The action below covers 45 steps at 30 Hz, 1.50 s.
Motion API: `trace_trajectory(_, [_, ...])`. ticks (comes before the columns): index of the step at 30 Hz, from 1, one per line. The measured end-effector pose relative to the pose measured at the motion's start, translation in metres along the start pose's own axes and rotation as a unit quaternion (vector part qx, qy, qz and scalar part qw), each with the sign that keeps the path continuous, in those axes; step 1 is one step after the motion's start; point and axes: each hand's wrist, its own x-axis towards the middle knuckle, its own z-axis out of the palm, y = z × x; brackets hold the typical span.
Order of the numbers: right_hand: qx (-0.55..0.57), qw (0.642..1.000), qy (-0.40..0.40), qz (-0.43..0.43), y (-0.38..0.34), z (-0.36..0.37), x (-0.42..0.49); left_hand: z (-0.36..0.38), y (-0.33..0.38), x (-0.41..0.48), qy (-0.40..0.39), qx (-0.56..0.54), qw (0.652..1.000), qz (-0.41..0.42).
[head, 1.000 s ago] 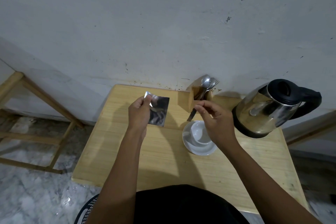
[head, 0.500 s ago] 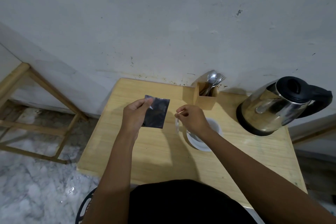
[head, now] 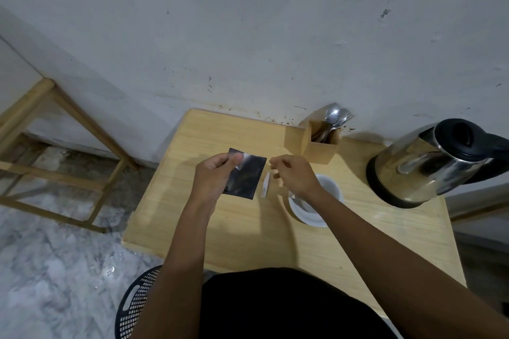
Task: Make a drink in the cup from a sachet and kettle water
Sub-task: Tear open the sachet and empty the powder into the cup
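My left hand pinches a dark shiny foil sachet by its upper left corner and holds it upright over the table. Just to its right, my right hand pinches a narrow pale strip that hangs down beside the sachet's right edge. The white cup stands on a white saucer, partly hidden under my right wrist. A steel kettle with a black lid and handle stands at the table's right side.
A wooden holder with spoons and forks stands against the wall behind the cup. The small wooden table meets a grey wall. A wooden frame stands on the marble floor to the left, and a black mesh stool is below me.
My right hand moved left from above the cup to the sachet's right edge. A pale strip now hangs from its fingers. The sachet has dropped slightly.
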Motion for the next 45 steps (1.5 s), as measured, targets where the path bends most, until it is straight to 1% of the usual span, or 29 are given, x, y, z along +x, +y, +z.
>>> trace_trajectory(1, [0.099,0.995,-0.011,0.014,-0.006,-0.005,-0.009,0.002,0.001,0.000,-0.003,-0.004,1.000,0.000])
trace_trajectory(2, [0.175,0.984,-0.037,0.020,-0.010,-0.008,-0.017,0.004,0.002,-0.001,-0.005,-0.009,1.000,0.000])
trace_trajectory(3, [0.209,0.976,-0.060,0.012,-0.011,-0.011,-0.023,0.007,0.004,-0.002,-0.009,-0.016,1.000,0.001])
trace_trajectory(4, [0.217,0.974,-0.071,-0.004,-0.010,-0.011,-0.029,0.010,0.005,-0.003,-0.015,-0.026,1.000,0.002])
trace_trajectory(6, [0.189,0.980,-0.046,-0.045,-0.008,-0.010,-0.035,0.016,0.007,-0.005,-0.028,-0.045,0.999,-0.003])
trace_trajectory(8, [0.183,0.980,0.009,-0.075,-0.004,-0.013,-0.037,0.023,0.007,-0.006,-0.057,-0.050,0.997,-0.015])
trace_trajectory(10, [0.188,0.977,0.051,-0.091,-0.005,-0.022,-0.043,0.027,0.007,-0.007,-0.114,-0.040,0.993,-0.017])
trace_trajectory(12, [0.187,0.974,0.077,-0.100,-0.005,-0.029,-0.046,0.032,0.007,-0.008,-0.164,-0.011,0.986,-0.010])
trace_trajectory(14, [0.155,0.976,0.109,-0.110,0.001,-0.034,-0.050,0.038,0.009,-0.010,-0.169,0.034,0.985,0.007])
trace_trajectory(17, [0.056,0.977,0.168,-0.121,0.015,-0.039,-0.059,0.054,0.013,-0.014,-0.147,0.072,0.986,0.033])
trace_trajectory(19, [0.025,0.974,0.193,-0.119,0.028,-0.044,-0.071,0.066,0.014,-0.015,-0.145,0.100,0.983,0.047])
trace_trajectory(21, [0.011,0.975,0.187,-0.119,0.044,-0.048,-0.082,0.077,0.012,-0.017,-0.155,0.128,0.978,0.056])
trace_trajectory(23, [0.004,0.979,0.164,-0.124,0.061,-0.051,-0.094,0.089,0.009,-0.021,-0.159,0.143,0.974,0.079])
trace_trajectory(26, [-0.029,0.978,0.145,-0.148,0.080,-0.049,-0.105,0.109,0.005,-0.030,-0.153,0.145,0.972,0.107])
trace_trajectory(28, [-0.041,0.978,0.146,-0.144,0.085,-0.046,-0.110,0.122,-0.001,-0.037,-0.143,0.156,0.970,0.123])
trace_trajectory(30, [-0.046,0.976,0.162,-0.137,0.088,-0.043,-0.112,0.133,-0.008,-0.044,-0.133,0.168,0.968,0.129])
trace_trajectory(34, [-0.056,0.967,0.214,-0.127,0.091,-0.040,-0.117,0.147,-0.016,-0.051,-0.136,0.152,0.973,0.108])
trace_trajectory(37, [-0.068,0.951,0.249,-0.168,0.099,-0.040,-0.123,0.149,-0.019,-0.050,-0.143,0.161,0.972,0.097])
trace_trajectory(39, [-0.050,0.945,0.268,-0.181,0.106,-0.040,-0.127,0.149,-0.019,-0.049,-0.169,0.157,0.970,0.081])
trace_trajectory(42, [-0.022,0.947,0.284,-0.149,0.114,-0.042,-0.131,0.145,-0.020,-0.042,-0.216,0.166,0.961,0.051])
trace_trajectory(43, [-0.017,0.948,0.287,-0.136,0.116,-0.045,-0.132,0.141,-0.022,-0.039,-0.214,0.174,0.959,0.059])
trace_trajectory(45, [-0.016,0.949,0.292,-0.117,0.119,-0.052,-0.132,0.131,-0.027,-0.030,-0.176,0.202,0.959,0.092])
